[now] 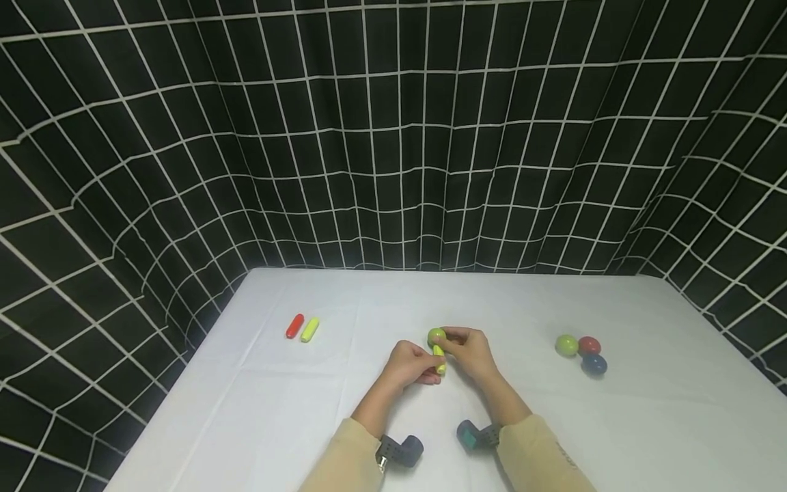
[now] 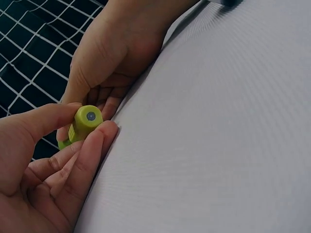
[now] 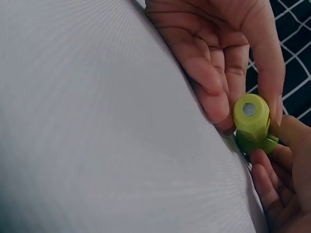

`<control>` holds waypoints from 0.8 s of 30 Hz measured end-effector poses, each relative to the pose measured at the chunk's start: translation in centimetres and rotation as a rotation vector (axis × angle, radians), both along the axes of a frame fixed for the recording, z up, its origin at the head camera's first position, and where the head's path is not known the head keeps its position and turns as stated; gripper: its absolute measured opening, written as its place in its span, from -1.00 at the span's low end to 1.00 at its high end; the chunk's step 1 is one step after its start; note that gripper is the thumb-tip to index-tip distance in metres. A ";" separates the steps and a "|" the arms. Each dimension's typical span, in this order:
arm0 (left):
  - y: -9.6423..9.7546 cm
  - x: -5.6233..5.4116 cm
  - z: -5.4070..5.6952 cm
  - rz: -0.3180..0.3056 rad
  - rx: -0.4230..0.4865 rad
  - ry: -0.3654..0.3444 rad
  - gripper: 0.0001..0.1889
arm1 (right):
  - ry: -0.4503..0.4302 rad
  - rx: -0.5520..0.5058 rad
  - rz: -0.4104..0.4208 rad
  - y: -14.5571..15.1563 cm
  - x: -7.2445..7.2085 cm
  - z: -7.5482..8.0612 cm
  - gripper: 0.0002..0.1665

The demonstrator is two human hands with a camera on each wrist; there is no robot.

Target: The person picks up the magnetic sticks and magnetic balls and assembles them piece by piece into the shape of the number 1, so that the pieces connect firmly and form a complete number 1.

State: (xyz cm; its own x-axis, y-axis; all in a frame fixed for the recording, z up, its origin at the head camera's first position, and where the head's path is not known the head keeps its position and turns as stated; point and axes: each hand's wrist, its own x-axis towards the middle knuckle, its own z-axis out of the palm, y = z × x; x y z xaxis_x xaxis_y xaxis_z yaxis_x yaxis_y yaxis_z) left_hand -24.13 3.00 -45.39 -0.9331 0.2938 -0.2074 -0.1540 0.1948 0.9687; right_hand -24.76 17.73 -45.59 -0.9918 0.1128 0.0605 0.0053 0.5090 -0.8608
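Note:
Between thumb and fingertips, my left hand pinches a yellow magnetic stick over the middle of the white table. A round grey magnet shows in the stick's near end in both wrist views. At the stick's far end is a green ball, held by the thumb and fingers of my right hand. Stick and ball appear to meet end to end. In the right wrist view the ball is partly hidden behind the stick. The left wrist view shows only a sliver of it.
A red stick and another yellow stick lie side by side at the back left of the table. To the right, another green ball, a red ball and a blue ball sit clustered. A black gridded curtain surrounds the table.

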 end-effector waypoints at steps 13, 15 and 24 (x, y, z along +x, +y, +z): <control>0.0 0.1 -0.1 0.007 -0.001 0.018 -0.78 | 0.013 0.007 -0.012 0.0 0.0 -0.2 -0.49; 0.0 0.1 -0.2 0.007 0.000 0.020 -0.79 | 0.016 0.011 -0.012 0.0 0.1 -0.2 -0.48; 0.0 0.2 -0.2 0.007 0.001 0.031 -0.79 | 0.026 -0.006 -0.010 0.1 0.3 -0.1 -0.48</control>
State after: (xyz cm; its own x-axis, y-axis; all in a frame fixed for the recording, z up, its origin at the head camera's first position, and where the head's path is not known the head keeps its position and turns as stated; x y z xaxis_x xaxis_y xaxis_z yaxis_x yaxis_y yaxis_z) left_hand -23.91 3.05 -45.57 -0.9411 0.2873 -0.1783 -0.1254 0.1930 0.9732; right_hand -24.41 17.79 -45.64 -0.9887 0.1235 0.0854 -0.0117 0.5039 -0.8637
